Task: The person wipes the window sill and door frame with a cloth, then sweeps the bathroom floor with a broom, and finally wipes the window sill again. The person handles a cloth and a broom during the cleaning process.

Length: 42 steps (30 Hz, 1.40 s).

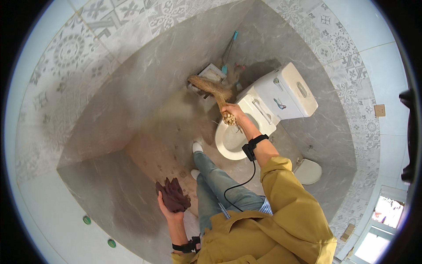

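Observation:
My right hand (231, 110) grips a short hand broom (211, 87) by its bundled stalk handle, near the cut ends. The broom's bristle head spreads up and left over a pale square bin (213, 73) by the wall, hiding part of it. Just below and right of that hand is a white toilet (222, 147) with its lid and seat raised. In my left hand (168, 209) is a crumpled dark maroon cloth (173, 198), held up at the left side of my body, apart from the broom.
A long-handled turquoise brush (224, 68) leans in the corner behind the bin. The toilet tank (280, 92) juts out from the wall. A small white lidded fixture (308, 171) is at the right wall. The brown tiled floor (155, 148) has dark spots and a drain (183, 173).

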### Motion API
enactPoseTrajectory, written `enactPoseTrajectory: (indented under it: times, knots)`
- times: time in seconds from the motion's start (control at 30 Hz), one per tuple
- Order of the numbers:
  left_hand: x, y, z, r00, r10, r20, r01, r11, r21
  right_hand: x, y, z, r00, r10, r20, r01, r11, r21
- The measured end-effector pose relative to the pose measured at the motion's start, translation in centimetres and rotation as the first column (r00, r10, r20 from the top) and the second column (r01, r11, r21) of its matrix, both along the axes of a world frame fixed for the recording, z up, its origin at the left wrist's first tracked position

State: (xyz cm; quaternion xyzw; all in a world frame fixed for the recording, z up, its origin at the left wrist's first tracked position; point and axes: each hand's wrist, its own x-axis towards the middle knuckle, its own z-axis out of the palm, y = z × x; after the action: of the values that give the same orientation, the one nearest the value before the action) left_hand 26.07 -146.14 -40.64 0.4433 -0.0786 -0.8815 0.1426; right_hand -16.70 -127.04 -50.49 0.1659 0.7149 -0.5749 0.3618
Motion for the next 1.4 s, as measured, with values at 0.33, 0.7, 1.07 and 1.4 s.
enactPoseTrajectory:
  times: [0.33,0.7,1.07,1.4]
  knots:
    - [-11.5,-4.3,0.6,0.993,-0.117,0.011,0.117,0.993,-0.035,-10.1,1.5,-3.4,0.961,-0.190,-0.202,0.215,0.970,0.110]
    - [-20.4,-5.5,1.9,0.946,-0.325,0.008,0.324,0.944,0.072,0.3,0.3,7.0,0.856,-0.324,-0.402,0.325,0.943,-0.067]
    - [-24.3,-6.6,3.3,0.885,-0.453,-0.104,0.464,0.876,0.133,8.1,1.8,19.5,0.842,-0.420,-0.339,0.339,0.900,-0.273]
    - [-24.1,-11.9,4.4,0.833,-0.541,-0.111,0.550,0.831,0.076,13.6,-1.8,19.2,0.839,-0.484,-0.247,0.370,0.842,-0.394]
